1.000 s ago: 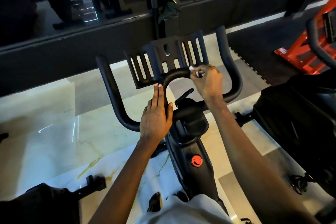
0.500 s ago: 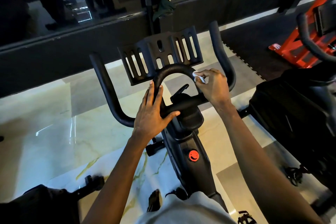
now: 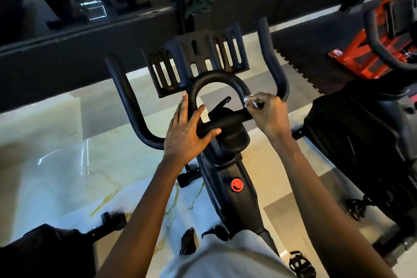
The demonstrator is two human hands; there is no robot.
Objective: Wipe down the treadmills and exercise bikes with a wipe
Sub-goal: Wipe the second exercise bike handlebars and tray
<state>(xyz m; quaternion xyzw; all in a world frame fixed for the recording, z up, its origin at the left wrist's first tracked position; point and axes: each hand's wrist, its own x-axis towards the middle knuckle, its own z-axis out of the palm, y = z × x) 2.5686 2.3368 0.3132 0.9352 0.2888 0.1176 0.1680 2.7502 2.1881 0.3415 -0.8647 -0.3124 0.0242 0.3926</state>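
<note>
A black exercise bike (image 3: 228,165) stands in front of me, with a curved inner handlebar loop (image 3: 216,77) and a slotted black tray (image 3: 194,58) behind it. My left hand (image 3: 187,133) rests on the left side of the loop, fingers straight up along it, thumb lying across the crossbar. My right hand (image 3: 268,113) curls round a small white wipe (image 3: 249,100) and presses it against the right side of the loop, where that meets the crossbar. Most of the wipe is hidden inside the fist.
Outer handlebar horns rise at the left (image 3: 126,97) and right (image 3: 270,56). A second black bike (image 3: 361,142) stands close on the right, a red machine (image 3: 370,47) beyond it. A dark low wall (image 3: 90,52) runs behind. Marble floor (image 3: 56,153) lies below.
My right hand has slid the wipe from the top of the loop down its right side toward the crossbar. My left hand has stayed on the loop's left side, its thumb now across the crossbar.
</note>
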